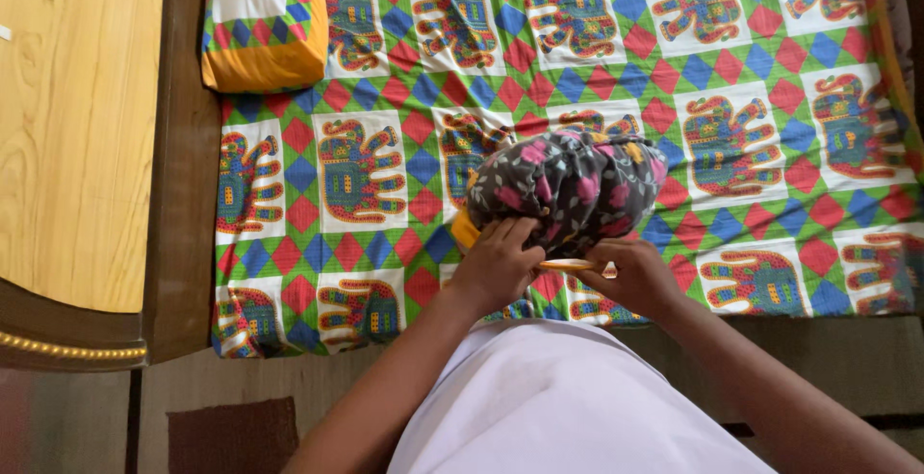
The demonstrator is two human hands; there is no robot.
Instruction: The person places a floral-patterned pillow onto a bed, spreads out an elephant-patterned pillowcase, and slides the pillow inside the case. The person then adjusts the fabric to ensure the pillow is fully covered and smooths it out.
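I see both hands working at the near edge of a bundled pillow (568,185) wrapped in a dark grey cover with pink and yellow leaf shapes. My left hand (498,264) is closed on the lower left edge of that cover, fingers curled into the fabric where an orange-yellow corner of the pillow peeks out just beside the knuckles. My right hand (630,274) is pinched shut on the cover's lower edge, thumb and fingers together on a thin yellow-orange hem that runs between the two grips. The bundle sits directly beyond both hands, bunched and rounded, resting on the bedsheet (751,60), a bright patchwork of elephants and red, green and blue diamonds. Well away to the far left of the left hand lies a second pillow (262,22) in the same elephant print with an orange side, near the wooden headboard (82,128).
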